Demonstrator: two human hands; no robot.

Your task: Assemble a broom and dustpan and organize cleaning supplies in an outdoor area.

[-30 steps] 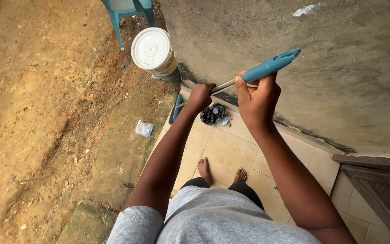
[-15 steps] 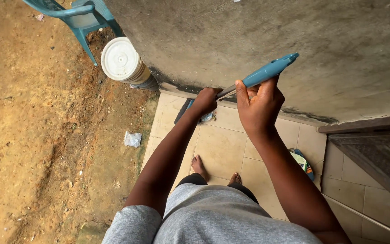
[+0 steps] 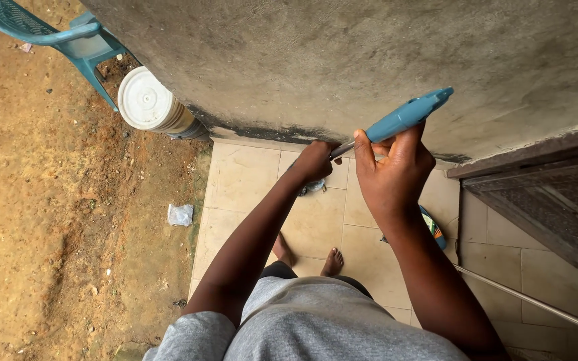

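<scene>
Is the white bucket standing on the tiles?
No, the white bucket stands on the dirt beside the blue chair, off the tiles.

We count one blue-handled metal tool [image 3: 396,124], one white lidded plastic bucket [image 3: 147,101], one blue plastic chair [image 3: 55,33] — and one crumpled white scrap [image 3: 180,214].

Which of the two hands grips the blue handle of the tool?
The right hand grips the blue plastic handle; the left hand instead closes round the thin metal shaft.
</scene>
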